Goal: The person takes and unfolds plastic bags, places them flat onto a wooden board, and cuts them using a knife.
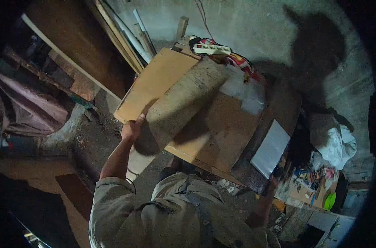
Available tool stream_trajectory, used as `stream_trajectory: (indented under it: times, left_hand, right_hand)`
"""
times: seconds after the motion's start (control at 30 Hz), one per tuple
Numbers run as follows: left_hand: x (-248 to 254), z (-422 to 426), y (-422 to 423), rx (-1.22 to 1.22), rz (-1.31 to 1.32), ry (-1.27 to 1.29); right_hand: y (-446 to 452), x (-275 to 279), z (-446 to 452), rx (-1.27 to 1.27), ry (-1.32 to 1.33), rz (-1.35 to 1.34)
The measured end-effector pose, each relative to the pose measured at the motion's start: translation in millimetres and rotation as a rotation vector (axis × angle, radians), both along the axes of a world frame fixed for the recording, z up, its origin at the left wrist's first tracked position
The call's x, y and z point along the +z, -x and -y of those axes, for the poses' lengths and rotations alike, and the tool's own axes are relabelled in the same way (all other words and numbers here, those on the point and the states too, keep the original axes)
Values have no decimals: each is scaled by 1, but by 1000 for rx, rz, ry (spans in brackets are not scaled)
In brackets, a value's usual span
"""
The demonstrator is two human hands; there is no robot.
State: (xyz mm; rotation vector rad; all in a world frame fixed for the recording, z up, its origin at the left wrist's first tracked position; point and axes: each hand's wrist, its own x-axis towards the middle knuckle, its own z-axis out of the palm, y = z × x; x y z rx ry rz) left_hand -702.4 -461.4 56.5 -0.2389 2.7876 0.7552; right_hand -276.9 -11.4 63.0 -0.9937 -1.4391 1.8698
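Note:
My left hand is closed on the lower edge of a tan board, with the thumb raised near its near corner. Right beside that hand lies a stained, curved sheet, partly over the tan board. My right hand is in deep shadow by the near edge of a dark sheet; its fingers hardly show. Just above it, a pale grey flat panel rests on the dark sheet. A brown board lies between the curved sheet and the dark sheet.
A white power strip and patterned cloth lie at the back by the wall. Poles and a large brown panel lean at the left. A white sack and cluttered small items are at the right.

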Motion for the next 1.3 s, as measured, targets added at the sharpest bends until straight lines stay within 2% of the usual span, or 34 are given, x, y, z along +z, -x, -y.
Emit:
stream_trajectory:
  times: [0.03, 0.17, 0.3, 0.37, 0.43, 0.63, 0.83, 0.97, 1.03, 1.1, 1.17, 1.2, 1.23, 1.3]
  left_hand:
    - [5, 4, 2, 40, 123, 28]
    - [5, 7, 9, 70, 117, 113]
    - [10, 5, 16, 130, 142, 62]
    - [-10, 6, 25, 173, 68, 83]
    - [-9, 5, 31, 98, 84, 146]
    - [-13, 2, 49, 102, 140, 118]
    - [-25, 1, 68, 122, -67, 135]
    - [-37, 6, 79, 166, -98, 156]
    - [-33, 8, 78, 79, -153, 153]
    - [-43, 16, 75, 114, -130, 72]
    - [-61, 23, 72, 18, -424, 73]
    - [-32, 19, 63, 61, -273, -14]
    - [-31, 20, 59, 66, -267, -15]
    - [-31, 22, 48, 85, -316, -141]
  right_hand:
    - [6, 1, -4, 21, -3, -11]
    - [34, 3, -20, 122, -23, -31]
    - [67, 2, -27, 219, -25, -37]
    - [79, 0, -27, 267, -9, -37]
    - [93, -3, -26, 312, 14, -20]
    - [138, -8, -24, 507, 85, 26]
    - [200, -20, -2, 724, 201, 88]
    - [239, -29, 19, 871, 294, 137]
    - [256, -31, 33, 936, 376, 111]
    - [273, -19, 55, 975, 508, 15]
    - [279, -18, 65, 898, 486, 196]
    - [282, -35, 57, 899, 487, 203]
    - [288, -66, 40, 1065, 485, 182]
    - [296, -64, 49, 1231, 490, 165]
